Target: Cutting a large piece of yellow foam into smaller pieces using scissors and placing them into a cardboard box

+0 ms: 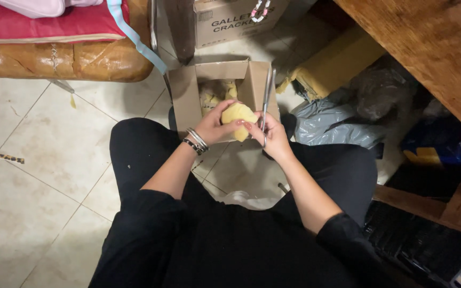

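Observation:
I sit in black clothes over a tiled floor, both hands raised above an open cardboard box (187, 96). A pale yellow foam-like piece (237, 114) rests between my hands. My left hand (214, 125), with bracelets at the wrist, cups it from the left. My right hand (273, 136) touches its right side with the fingertips and also grips long metal scissors (267, 98) that point upward. More yellow pieces (217, 90) lie inside the box.
A second printed cardboard box (230, 21) stands behind. A tan cushion with a red pad (54, 53) is at upper left. Grey and dark plastic bags (337, 122) lie to the right, under a wooden table (438, 48). A yellow bundle (332, 64) leans nearby.

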